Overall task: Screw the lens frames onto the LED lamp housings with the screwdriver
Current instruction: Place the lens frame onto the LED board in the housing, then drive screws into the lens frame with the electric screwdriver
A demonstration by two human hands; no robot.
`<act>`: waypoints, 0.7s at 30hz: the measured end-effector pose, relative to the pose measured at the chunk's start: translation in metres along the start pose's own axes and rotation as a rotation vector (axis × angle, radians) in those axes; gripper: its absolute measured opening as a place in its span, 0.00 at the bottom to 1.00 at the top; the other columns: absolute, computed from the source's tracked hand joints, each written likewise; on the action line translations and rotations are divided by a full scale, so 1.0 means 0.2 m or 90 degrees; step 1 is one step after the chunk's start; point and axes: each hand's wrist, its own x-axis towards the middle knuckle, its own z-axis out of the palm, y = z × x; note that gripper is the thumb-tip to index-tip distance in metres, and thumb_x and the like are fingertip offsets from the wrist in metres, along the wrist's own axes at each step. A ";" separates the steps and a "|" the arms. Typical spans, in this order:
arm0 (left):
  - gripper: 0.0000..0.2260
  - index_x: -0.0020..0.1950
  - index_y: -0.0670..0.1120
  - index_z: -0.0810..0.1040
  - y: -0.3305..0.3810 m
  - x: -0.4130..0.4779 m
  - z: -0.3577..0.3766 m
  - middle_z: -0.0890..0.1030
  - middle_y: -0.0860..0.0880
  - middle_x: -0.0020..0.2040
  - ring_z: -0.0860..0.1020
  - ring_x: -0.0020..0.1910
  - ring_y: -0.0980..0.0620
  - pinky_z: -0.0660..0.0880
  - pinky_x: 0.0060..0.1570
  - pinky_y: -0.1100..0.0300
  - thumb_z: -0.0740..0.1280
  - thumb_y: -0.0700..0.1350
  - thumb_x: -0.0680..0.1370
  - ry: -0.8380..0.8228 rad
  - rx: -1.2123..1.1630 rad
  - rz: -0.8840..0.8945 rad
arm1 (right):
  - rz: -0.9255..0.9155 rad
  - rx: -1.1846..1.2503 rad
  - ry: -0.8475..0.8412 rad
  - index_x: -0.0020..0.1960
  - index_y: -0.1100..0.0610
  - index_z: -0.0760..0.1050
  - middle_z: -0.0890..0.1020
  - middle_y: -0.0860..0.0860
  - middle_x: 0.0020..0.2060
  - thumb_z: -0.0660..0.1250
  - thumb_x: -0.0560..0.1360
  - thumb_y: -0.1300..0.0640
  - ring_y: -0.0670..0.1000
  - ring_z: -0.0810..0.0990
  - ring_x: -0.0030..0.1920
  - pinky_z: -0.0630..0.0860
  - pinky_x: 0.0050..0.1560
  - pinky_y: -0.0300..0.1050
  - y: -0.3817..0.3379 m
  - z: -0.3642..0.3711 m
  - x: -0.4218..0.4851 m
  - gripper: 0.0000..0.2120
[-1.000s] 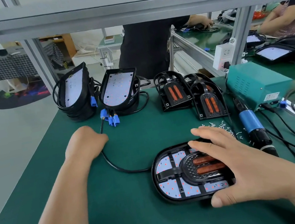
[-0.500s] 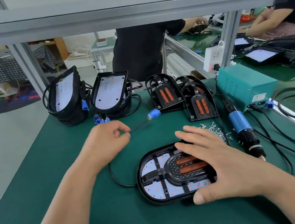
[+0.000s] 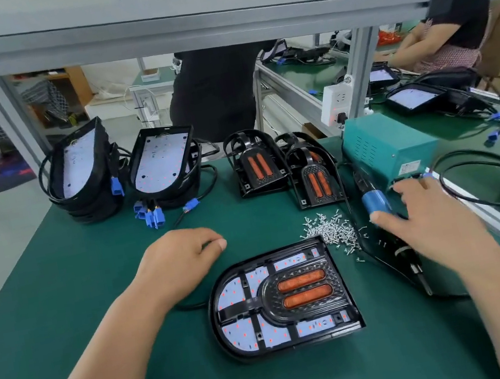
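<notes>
A black LED lamp housing [image 3: 216, 325] lies flat on the green mat with a lens frame [image 3: 305, 293], two orange lenses in it, seated on its LED board. A pile of small silver screws [image 3: 329, 229] lies just beyond its far right corner. The electric screwdriver [image 3: 375, 200], black with a blue collar, lies to the right of the lamp. My right hand [image 3: 432, 224] reaches over it with fingers spread and the thumb beside the blue collar. My left hand [image 3: 181, 261] rests loosely curled on the mat left of the lamp, over the lamp's black cable.
Two stacks of bare housings [image 3: 82, 172] [image 3: 164, 166] with blue connectors [image 3: 191, 205] stand at the back left. Spare lens frames [image 3: 256, 165] [image 3: 317, 179] lean at the back middle. A teal power box [image 3: 391, 147] and its cables sit right. Other people work at neighbouring benches.
My right hand left the lens frame and moved right onto the screwdriver. My left hand let the blue connector drop onto the mat and came to rest beside the lamp.
</notes>
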 end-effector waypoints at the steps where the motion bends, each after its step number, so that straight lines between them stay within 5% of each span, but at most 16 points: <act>1: 0.11 0.54 0.62 0.82 -0.01 0.00 0.00 0.84 0.63 0.46 0.81 0.49 0.57 0.77 0.49 0.56 0.63 0.63 0.82 0.004 -0.013 -0.010 | 0.014 -0.025 -0.032 0.70 0.53 0.71 0.78 0.54 0.58 0.65 0.78 0.32 0.59 0.80 0.53 0.74 0.48 0.53 0.02 0.01 0.01 0.31; 4: 0.15 0.46 0.52 0.78 -0.04 0.00 0.01 0.80 0.55 0.37 0.79 0.40 0.54 0.77 0.42 0.54 0.63 0.61 0.82 0.016 -0.075 -0.028 | 0.000 -0.045 -0.077 0.57 0.48 0.69 0.80 0.47 0.42 0.63 0.76 0.26 0.51 0.80 0.42 0.74 0.41 0.50 0.02 0.04 0.01 0.26; 7: 0.13 0.43 0.48 0.77 -0.02 0.01 0.00 0.77 0.49 0.34 0.74 0.34 0.48 0.73 0.37 0.53 0.64 0.55 0.82 0.030 -0.203 -0.073 | 0.002 -0.030 -0.061 0.50 0.48 0.70 0.81 0.48 0.39 0.67 0.76 0.31 0.50 0.80 0.39 0.75 0.40 0.48 0.00 0.05 0.02 0.22; 11: 0.06 0.52 0.46 0.78 0.02 0.04 -0.07 0.67 0.53 0.29 0.60 0.26 0.54 0.58 0.22 0.63 0.63 0.44 0.78 0.043 -0.778 -0.297 | 0.049 0.027 -0.056 0.44 0.53 0.72 0.81 0.52 0.36 0.70 0.76 0.41 0.53 0.80 0.37 0.72 0.37 0.48 0.01 0.05 0.04 0.16; 14: 0.08 0.59 0.41 0.74 0.06 0.03 -0.09 0.72 0.50 0.35 0.63 0.27 0.56 0.60 0.21 0.65 0.59 0.36 0.82 -0.083 -1.090 -0.365 | 0.086 0.154 -0.044 0.42 0.59 0.75 0.80 0.51 0.30 0.71 0.71 0.39 0.55 0.77 0.31 0.71 0.36 0.50 0.04 0.03 0.04 0.21; 17: 0.12 0.64 0.36 0.74 0.11 0.00 -0.07 0.74 0.47 0.38 0.64 0.29 0.57 0.61 0.22 0.67 0.57 0.33 0.83 -0.167 -1.132 -0.368 | 0.115 0.353 -0.021 0.40 0.62 0.75 0.73 0.48 0.26 0.71 0.63 0.37 0.52 0.70 0.27 0.66 0.34 0.48 0.05 0.00 0.02 0.27; 21: 0.12 0.66 0.33 0.73 0.16 -0.01 -0.02 0.77 0.48 0.37 0.62 0.27 0.59 0.58 0.20 0.69 0.57 0.32 0.84 -0.181 -1.073 -0.328 | 0.150 0.696 -0.058 0.43 0.57 0.80 0.77 0.55 0.34 0.74 0.64 0.44 0.50 0.72 0.26 0.67 0.23 0.41 0.01 -0.03 -0.01 0.17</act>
